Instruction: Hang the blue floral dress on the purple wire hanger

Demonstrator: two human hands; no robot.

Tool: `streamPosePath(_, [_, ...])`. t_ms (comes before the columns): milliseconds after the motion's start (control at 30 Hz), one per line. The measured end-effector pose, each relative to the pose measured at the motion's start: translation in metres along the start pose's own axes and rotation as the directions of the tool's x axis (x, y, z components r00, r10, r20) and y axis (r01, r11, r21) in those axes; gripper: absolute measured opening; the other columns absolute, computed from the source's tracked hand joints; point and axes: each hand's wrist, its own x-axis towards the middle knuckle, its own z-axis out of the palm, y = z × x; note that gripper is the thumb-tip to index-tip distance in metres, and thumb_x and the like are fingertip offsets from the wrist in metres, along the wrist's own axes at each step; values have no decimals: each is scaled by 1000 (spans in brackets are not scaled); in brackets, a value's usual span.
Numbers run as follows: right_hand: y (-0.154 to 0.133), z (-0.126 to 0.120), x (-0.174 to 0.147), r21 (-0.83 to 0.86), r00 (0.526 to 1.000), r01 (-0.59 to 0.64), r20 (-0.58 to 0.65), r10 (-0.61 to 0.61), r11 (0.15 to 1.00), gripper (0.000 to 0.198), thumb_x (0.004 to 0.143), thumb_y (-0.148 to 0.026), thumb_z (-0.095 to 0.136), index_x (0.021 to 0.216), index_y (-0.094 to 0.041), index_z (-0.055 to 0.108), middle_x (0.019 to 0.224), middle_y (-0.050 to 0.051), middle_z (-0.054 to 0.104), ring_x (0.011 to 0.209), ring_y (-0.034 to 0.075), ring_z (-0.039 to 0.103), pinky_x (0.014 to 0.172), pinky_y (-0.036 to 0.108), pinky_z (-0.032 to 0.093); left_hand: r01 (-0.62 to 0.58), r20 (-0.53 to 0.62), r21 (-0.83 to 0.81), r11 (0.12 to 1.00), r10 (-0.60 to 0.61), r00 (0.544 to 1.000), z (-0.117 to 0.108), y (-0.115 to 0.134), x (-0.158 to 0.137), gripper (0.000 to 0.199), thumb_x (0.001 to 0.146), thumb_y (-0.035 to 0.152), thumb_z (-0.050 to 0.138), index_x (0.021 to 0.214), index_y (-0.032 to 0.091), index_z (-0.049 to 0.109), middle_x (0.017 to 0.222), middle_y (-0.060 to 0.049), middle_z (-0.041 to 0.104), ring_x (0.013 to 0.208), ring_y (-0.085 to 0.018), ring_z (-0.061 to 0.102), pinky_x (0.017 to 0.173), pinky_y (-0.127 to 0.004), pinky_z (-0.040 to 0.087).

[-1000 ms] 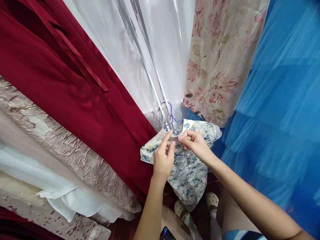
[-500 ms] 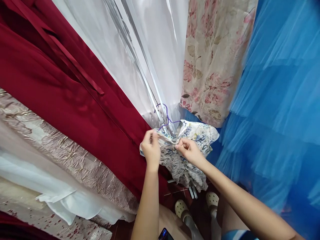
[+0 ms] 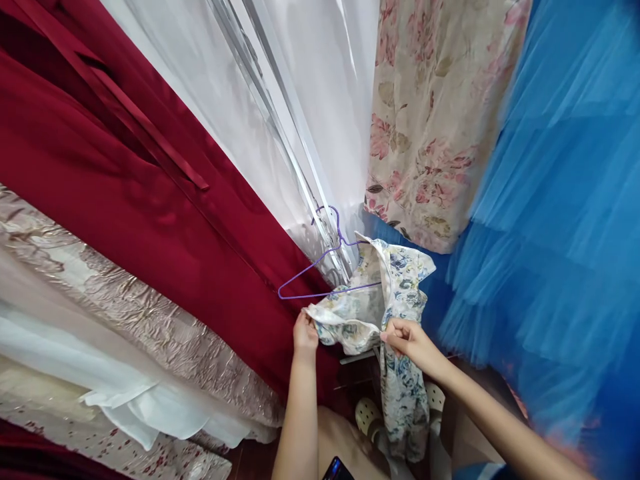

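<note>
A white garment with a blue and yellow floral print (image 3: pixel 404 287) hangs by one shoulder from a purple hanger (image 3: pixel 305 272). The hanger's left arm is bare, and its hook is at a metal pole. My left hand (image 3: pixel 305 331) is closed on the garment's loose left edge, just below the hanger's left end. My right hand (image 3: pixel 407 340) pinches the garment's front opening near the middle. The garment's lower part drops down in front of my legs.
Metal poles (image 3: pixel 300 133) stand before white fabric (image 3: pixel 200 80). Dark red fabric (image 3: pixel 150 207) hangs left, pink floral fabric (image 3: pixel 425 133) and blue tulle (image 3: pixel 550 220) right. Below are cream clogs (image 3: pixel 367 415) and a phone (image 3: pixel 337 470) by my leg.
The garment's left shoulder has come off the hanger, baring its left arm. My left hand has moved down with that edge, my right hand down and right. The lower part now hangs longer.
</note>
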Motion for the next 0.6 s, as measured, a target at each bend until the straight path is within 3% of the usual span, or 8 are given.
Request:
streamPosePath(100, [14,-20,-6,33,991,-42,-127,46,999,37,85,-44,64,62,-21,47,49,-6,47,46,10,33,50,26,22,65,143,10,998,-66,987,8,-26,-26,17,81,26,69,85,15,58,81,-5,66,71,-15,64,70,-26,48])
streamPosePath(200, [36,-48,-13,109,936,-86,-331,118,990,42,81,-50,66,60,-22,45,49,-6,43,45,10,28,48,26,18,84,320,27,996,-89,943,24,-31,-57,26,77,32,74,92,15,61,92,-7,68,83,-18,65,77,-28,49])
streamPosePath(333, [69,-81,-22,61,826,-196,-527,199,979,42,75,-56,66,58,-23,46,48,-5,42,43,12,31,46,28,22,-60,602,128,990,-29,798,50,-21,-94,28,84,41,68,89,14,62,91,-7,65,86,-18,62,81,-28,47])
streamPosePath(467, [76,-86,-30,-144,756,-257,-646,106,956,34,70,-53,71,79,-22,61,59,-1,56,56,21,51,57,34,40,-263,707,202,943,46,706,64,-9,-121,25,91,40,59,88,15,62,85,-4,61,83,-16,58,80,-27,45])
streamPosePath(533, [62,-76,-32,-226,768,-198,-640,8,954,40,74,-54,70,97,-23,63,77,3,65,75,26,59,75,39,46,-379,752,239,894,77,655,68,-5,-135,24,94,37,56,88,15,63,86,-5,61,86,-17,57,82,-27,45])
streamPosePath(600, [42,-59,-31,-243,867,-117,-497,-20,963,40,83,-58,60,102,-23,65,97,8,69,96,29,61,93,43,43,-464,802,267,844,72,593,72,-3,-149,25,95,36,54,89,15,65,89,-6,62,88,-19,58,84,-28,45])
